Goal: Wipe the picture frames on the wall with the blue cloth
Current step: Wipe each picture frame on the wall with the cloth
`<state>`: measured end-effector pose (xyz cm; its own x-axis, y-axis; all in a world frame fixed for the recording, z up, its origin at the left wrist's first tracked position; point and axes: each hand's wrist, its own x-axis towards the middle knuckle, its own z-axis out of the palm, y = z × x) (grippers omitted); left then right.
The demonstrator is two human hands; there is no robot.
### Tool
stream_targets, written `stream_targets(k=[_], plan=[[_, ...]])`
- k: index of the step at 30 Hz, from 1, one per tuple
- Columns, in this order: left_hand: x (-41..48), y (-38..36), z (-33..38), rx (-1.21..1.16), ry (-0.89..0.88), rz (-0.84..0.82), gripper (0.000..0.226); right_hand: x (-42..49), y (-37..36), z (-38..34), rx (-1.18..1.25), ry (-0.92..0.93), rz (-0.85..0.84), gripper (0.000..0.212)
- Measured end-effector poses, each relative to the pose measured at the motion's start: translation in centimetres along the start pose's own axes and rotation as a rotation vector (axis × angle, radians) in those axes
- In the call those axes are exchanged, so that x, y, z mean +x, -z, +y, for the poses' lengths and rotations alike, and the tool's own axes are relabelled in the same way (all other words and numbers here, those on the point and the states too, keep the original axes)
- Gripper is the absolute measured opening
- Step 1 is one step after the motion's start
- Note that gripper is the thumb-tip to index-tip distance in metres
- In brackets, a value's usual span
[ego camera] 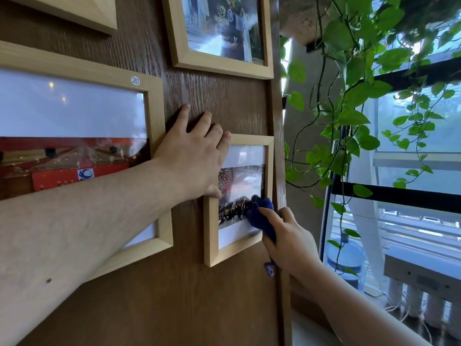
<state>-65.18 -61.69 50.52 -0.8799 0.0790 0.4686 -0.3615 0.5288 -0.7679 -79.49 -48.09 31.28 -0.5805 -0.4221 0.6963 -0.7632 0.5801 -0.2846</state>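
Observation:
A small light-wood picture frame [212, 236] hangs low on the dark wood wall [174, 295]. My left hand [194, 156] lies flat with fingers spread over its top left corner, the thumb on the frame's left side. My right hand [287, 236] grips a dark blue cloth [259, 211], pressed on the glass at the frame's lower right. A large frame labelled 20 [157, 116] hangs to the left, partly behind my left forearm. Another frame [179, 46] hangs above, and a fourth frame's corner [99, 13] shows at top left.
The wall's right edge [280, 171] runs just beside the small frame. Beyond it, a trailing green vine [349, 96] hangs before windows with black bars. A blue water jug [346, 255] and white pipes [411, 300] stand low on the right.

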Motion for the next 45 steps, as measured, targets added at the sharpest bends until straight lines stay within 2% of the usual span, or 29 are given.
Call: stream_targets(k=[3,6,8,12,21,26,31,36,40,45], plan=[[0.0,0.1,0.0,0.002,0.003,-0.008,0.116,-0.1,0.2,-1.4,0.112,0.045,-0.044,0.05],[0.1,0.4,0.1,0.006,0.008,-0.022,0.116,-0.5,0.9,-3.2,0.19,0.274,-0.142,0.05],[0.1,0.4,0.1,0.007,0.008,-0.026,0.116,-0.7,1.2,-3.7,0.228,0.357,-0.221,0.05],[0.0,0.4,0.0,-0.012,0.012,-0.023,0.116,-0.8,1.3,-2.7,0.153,0.351,-0.267,0.05],[0.1,0.0,0.2,-0.029,0.032,-0.016,0.116,0.5,1.8,0.7,-0.15,0.224,-0.269,0.043],[0.2,0.0,0.5,-0.033,0.045,-0.026,0.117,-0.1,2.0,1.6,-0.22,0.226,-0.248,0.04],[-0.5,0.4,0.1,-0.009,0.023,-0.007,0.11,-0.1,3.8,0.7,-0.143,0.218,-0.113,0.049],[-2.3,2.5,-3.0,0.022,-0.018,0.181,0.092,3.7,7.3,-2.5,0.049,0.283,0.179,0.05],[-3.3,5.1,-7.2,0.008,0.055,0.25,0.088,7.8,9.9,-7.8,0.145,0.363,0.339,0.052],[-5.1,8.3,-13.3,0.065,0.169,0.283,0.087,13.5,13.4,-14.6,0.212,0.457,0.457,0.058]])
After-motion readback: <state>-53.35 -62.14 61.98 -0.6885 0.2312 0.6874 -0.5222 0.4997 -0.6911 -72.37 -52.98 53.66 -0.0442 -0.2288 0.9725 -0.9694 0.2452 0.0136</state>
